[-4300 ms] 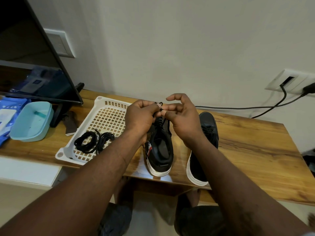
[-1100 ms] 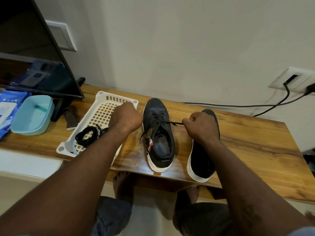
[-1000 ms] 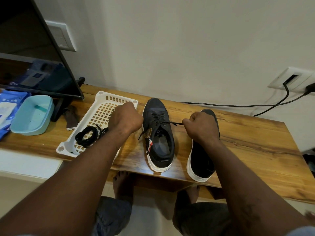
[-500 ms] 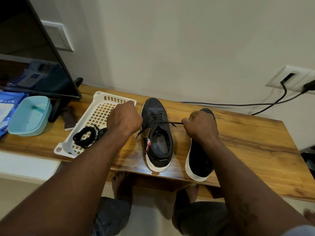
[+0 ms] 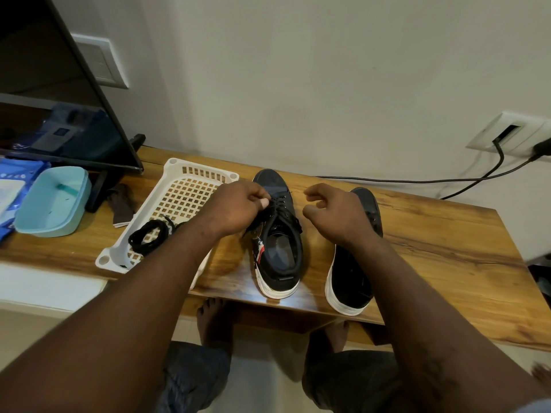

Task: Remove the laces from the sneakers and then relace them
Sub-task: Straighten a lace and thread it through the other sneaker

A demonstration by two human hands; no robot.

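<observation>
Two black sneakers with white soles stand side by side on the wooden table, toes toward the wall. The left sneaker [image 5: 280, 248] has a black lace [image 5: 280, 205] through its eyelets. My left hand [image 5: 235, 208] pinches that lace at the sneaker's left side. My right hand [image 5: 331, 211] hovers between the two shoes with loosely curled fingers and holds nothing. The right sneaker [image 5: 353, 278] is partly hidden under my right wrist. A second black lace [image 5: 149, 237] lies coiled in the white basket.
The white plastic basket [image 5: 179, 166] sits left of the shoes. Farther left are a light blue tub [image 5: 52, 204], blue packets [image 5: 12, 186] and a dark screen [image 5: 59, 114] on its stand. A black cable [image 5: 402, 180] runs along the wall to a socket.
My right hand has let go of the lace end it was pulling sideways and opened above the table. My left hand moved right onto the sneaker's lacing.
</observation>
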